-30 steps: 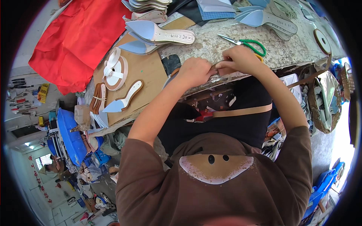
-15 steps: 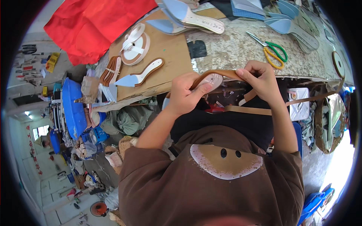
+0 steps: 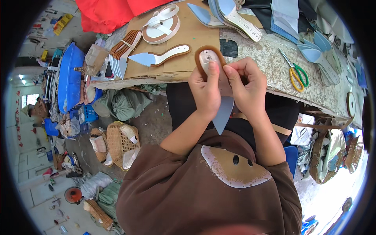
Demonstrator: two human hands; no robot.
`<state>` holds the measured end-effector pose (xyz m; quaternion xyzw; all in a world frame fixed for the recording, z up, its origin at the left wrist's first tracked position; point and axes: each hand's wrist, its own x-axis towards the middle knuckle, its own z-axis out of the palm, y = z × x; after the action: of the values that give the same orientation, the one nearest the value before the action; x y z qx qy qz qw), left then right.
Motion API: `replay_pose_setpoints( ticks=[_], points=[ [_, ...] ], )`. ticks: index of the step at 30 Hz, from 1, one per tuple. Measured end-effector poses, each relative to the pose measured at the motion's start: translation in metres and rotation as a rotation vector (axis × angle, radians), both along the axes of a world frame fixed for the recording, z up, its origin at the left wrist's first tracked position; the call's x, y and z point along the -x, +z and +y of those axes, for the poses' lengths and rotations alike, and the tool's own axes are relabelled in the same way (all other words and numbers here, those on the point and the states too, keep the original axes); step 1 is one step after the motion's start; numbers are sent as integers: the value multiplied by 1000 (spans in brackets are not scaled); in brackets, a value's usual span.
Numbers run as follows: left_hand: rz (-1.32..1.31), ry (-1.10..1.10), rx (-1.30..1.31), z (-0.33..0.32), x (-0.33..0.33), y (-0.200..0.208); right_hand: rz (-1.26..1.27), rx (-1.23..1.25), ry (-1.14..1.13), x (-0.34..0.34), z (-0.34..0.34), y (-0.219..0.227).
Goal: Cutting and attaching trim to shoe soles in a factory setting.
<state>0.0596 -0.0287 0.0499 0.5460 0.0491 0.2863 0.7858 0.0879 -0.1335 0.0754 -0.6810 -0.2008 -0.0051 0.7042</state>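
Note:
My left hand (image 3: 205, 92) grips a shoe insole (image 3: 223, 111), its thumb pressed on the pale heel part. The insole's blue-grey pointed toe hangs down toward me. A brown edging strip (image 3: 200, 62) curves around the rounded heel edge. At the right side of that edge, my right hand (image 3: 248, 84) pinches the strip between thumb and fingers. Beyond my hands on the bench lies another brown-edged insole (image 3: 172, 54). To its left is a tied bundle of edged insoles (image 3: 127, 47).
On the bench (image 3: 258, 58) are green-and-yellow scissors (image 3: 296, 75), a white tape roll (image 3: 161, 28), a stack of insoles (image 3: 241, 21) and red cloth (image 3: 105, 13). A strip roll (image 3: 351, 105) is at the right edge. A wicker basket (image 3: 117, 143) stands on the floor at left.
The insole has turned so its heel points away and its toe toward me. My right hand has come in close beside my left. The view has shifted, moving the bench items rightward.

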Motion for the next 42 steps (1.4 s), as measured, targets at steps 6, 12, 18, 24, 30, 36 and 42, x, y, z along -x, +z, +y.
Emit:
replay_pose_setpoints(
  ticks=[6, 12, 18, 24, 30, 36, 42],
  points=[
    [157, -138, 56, 4, -8, 5, -290, 322, -73, -19, -7, -7],
    [281, -136, 222, 5, -6, -1, -282, 475, -23, -5, -17, -24],
    [309, -103, 176, -1, -3, -2, -271, 442, -29, 17, -31, -66],
    [89, -341, -20, 3, 5, -8, -310, 435, -32, 4, -40, -58],
    [-135, -409, -542, 33, 5, -20, 410, -17, 237, -12, -52, -43],
    [-369, -201, -733, 31, 16, -16, 744, -130, 573, -14, -66, -58],
    [-399, 14, -756, 27, 25, -10, 685, -202, 516, 15, -58, -51]
  ],
)
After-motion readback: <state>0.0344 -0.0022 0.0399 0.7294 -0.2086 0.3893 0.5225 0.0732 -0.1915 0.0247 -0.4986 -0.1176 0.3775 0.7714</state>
